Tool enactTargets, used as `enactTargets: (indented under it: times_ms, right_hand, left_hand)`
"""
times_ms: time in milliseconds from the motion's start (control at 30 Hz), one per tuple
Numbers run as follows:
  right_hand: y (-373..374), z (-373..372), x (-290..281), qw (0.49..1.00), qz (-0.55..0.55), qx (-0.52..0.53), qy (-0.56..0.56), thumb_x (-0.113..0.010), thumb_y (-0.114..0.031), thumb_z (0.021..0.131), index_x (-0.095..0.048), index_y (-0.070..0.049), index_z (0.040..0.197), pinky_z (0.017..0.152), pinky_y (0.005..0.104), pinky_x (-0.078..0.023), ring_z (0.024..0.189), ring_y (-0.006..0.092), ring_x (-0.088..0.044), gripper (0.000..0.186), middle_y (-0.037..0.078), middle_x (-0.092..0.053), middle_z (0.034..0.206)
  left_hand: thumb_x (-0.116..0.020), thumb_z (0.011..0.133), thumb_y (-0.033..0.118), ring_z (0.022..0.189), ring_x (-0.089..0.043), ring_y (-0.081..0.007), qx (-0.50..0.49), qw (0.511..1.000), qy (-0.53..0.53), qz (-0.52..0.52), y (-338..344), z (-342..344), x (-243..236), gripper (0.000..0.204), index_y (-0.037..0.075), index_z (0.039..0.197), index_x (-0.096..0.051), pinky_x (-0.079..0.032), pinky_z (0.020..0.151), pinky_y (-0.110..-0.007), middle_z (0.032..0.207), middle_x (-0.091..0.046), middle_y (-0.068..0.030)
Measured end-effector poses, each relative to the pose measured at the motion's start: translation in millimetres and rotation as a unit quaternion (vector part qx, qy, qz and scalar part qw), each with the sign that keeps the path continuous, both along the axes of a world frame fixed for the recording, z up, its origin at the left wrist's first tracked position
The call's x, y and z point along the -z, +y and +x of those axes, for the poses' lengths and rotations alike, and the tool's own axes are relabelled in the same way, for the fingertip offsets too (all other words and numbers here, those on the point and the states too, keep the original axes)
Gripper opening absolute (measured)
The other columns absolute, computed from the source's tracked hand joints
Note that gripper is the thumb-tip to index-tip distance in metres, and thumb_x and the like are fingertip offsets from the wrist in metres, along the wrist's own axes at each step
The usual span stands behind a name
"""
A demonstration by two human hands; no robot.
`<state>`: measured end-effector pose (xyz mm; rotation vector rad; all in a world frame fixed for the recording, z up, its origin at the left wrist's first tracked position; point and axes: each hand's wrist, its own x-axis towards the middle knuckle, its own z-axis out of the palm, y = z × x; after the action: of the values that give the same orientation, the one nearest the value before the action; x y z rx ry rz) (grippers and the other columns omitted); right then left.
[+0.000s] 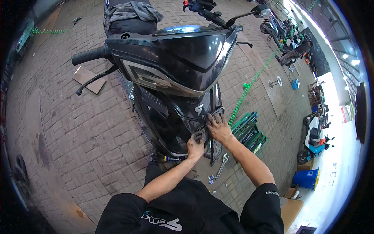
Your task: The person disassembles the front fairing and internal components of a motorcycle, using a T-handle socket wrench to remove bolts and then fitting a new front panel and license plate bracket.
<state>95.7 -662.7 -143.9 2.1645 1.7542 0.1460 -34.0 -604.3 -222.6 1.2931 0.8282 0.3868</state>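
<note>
A dark, glossy scooter (pixel 171 121) stands in front of me, its front body towards me. Low on the right side of that front, my right hand (pixel 219 128) has its bent, blackened fingers over a narrow dark trim panel (pixel 219 110). Just left of it and lower, my left hand (pixel 196 144) has its fingers curled in against the body's edge. Whatever those fingers pinch is too small and dark to make out. Between the two hands runs a dark gap beside the body. The scooter's headlight (pixel 150 76) and left handlebar grip (pixel 89 55) sit above and to the left.
On the paving right of the scooter stands a green open toolbox (pixel 249 134) with tools, below a coiled green air hose (pixel 246 86). A wrench (pixel 222 165) lies near my right forearm. A cardboard piece (pixel 89 80) lies at left. A blue bucket (pixel 306 178) and another person (pixel 298 53) are farther right.
</note>
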Motion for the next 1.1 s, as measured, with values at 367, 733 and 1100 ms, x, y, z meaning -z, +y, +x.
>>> enactTargets:
  times_ms: [367, 733, 1100]
  right_hand:
    - [1.2, 3.1, -7.5, 0.997, -0.044, 0.055, 0.038, -0.048, -0.025, 0.081, -0.059, -0.014, 0.109, 0.102, 0.0517, -0.026, 0.124, 0.0308, -0.036, 0.032, 0.012, -0.037, 0.136]
    - [-31.3, -15.3, -1.6, 0.989, 0.030, 0.135, 0.058, -0.048, -0.022, 0.081, -0.058, -0.016, 0.110, 0.102, 0.0519, -0.026, 0.125, 0.0314, -0.034, 0.031, 0.011, -0.034, 0.138]
    - [-18.8, -17.1, 3.6, 0.986, 0.068, 0.136, 0.068, -0.046, -0.021, 0.082, -0.058, -0.012, 0.109, 0.103, 0.0517, -0.025, 0.125, 0.0303, -0.036, 0.031, 0.011, -0.032, 0.140]
  left_hand:
    - [-0.057, 0.078, 0.001, 0.086, -0.064, -0.0197, 0.030, 0.999, -0.010, 0.011, 7.6, -3.8, -21.2, 0.029, -0.001, 0.107, -0.058, -0.048, 0.078, -0.029, 0.092, -0.067, -0.0123]
    - [-0.053, 0.080, -0.002, 0.089, -0.061, -0.0167, 0.056, 0.997, -0.046, 0.029, -7.3, -12.2, -19.8, 0.028, -0.002, 0.108, -0.056, -0.047, 0.080, -0.027, 0.098, -0.064, -0.0108]
    - [-0.051, 0.083, -0.007, 0.081, -0.056, -0.0113, 0.059, 0.997, -0.047, -0.034, 0.8, -5.7, -18.2, 0.028, -0.004, 0.111, -0.051, -0.047, 0.070, -0.024, 0.095, -0.060, -0.0074]
